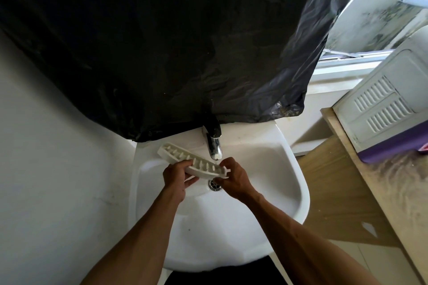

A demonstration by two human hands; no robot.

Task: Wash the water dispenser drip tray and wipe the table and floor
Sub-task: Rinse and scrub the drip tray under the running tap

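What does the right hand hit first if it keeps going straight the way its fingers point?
The right hand points up-left and already grips the drip tray; beyond that lies the left hand, probably next. Depth is unclear from one view.

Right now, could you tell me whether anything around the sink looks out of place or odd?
Yes: a black plastic sheet hangs over the wall above the sink, draping onto the tap. Both hands, left hand and right hand, hold the drip tray normally.
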